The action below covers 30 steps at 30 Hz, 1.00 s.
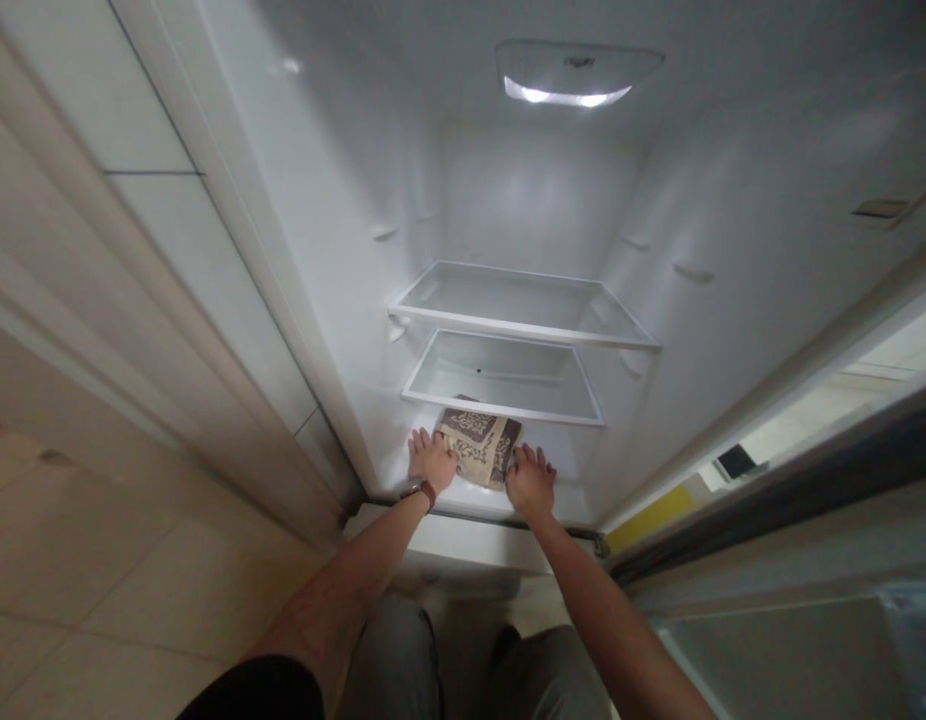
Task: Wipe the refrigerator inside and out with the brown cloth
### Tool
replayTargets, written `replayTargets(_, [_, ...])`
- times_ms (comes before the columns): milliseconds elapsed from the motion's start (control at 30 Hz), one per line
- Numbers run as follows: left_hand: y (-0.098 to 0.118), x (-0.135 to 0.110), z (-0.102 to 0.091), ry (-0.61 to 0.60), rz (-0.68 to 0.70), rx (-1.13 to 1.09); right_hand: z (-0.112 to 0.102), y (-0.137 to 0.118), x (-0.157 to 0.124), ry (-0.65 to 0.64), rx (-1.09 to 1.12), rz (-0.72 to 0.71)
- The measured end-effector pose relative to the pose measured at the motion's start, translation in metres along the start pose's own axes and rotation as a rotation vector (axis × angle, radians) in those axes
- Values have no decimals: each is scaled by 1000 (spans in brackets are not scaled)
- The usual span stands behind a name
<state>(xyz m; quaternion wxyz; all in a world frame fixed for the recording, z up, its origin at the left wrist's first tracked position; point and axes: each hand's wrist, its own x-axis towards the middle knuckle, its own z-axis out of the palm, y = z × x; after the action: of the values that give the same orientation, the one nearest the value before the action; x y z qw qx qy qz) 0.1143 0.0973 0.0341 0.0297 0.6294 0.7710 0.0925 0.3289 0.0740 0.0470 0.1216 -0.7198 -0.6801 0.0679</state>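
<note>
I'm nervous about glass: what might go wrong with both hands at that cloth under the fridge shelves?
The lower glass shelf sits just above the cloth; raising the left hand or right hand quickly might knock its front edge. The wristwatch could also scrape the fridge floor.

Lit fridge interior (538,200), glass shelves (523,330), tiled floor (95,560)

Readable text: none anywhere in view.
Patterned cloth (479,447): woven ornament only, no letters or numbers.
Wall plate (881,208): on the fridge's (538,200) right inner wall, too small and blurred to read.
Wristwatch (419,489): face not legible.
</note>
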Motion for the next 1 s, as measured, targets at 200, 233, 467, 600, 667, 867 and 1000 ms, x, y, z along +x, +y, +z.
replayTargets(200, [-3, 1, -8, -78, 93, -90, -9, 3, -2, 79, 33, 0])
replayTargets(233, [-3, 1, -9, -82, 87, -100, -11, 3, -2, 96, 35, -1])
replayTargets(467, [-1, 2, -5, -48, 72, -122, -5, -36, 23, 101, 68, -213])
replayTargets(600, [-1, 2, -3, -35, 49, -109, 12, -79, 54, -102, 23, -239])
replayTargets(667, [-1, 2, -2, -31, 37, -112, 18, -92, 71, -170, 55, -193])
replayTargets(867, [-1, 2, -1, -43, 32, -117, 24, -93, 108, -149, 450, -198])
replayTargets(1000, [-1, 2, -4, -67, 29, -118, 14, -91, 137, -112, 689, -169])
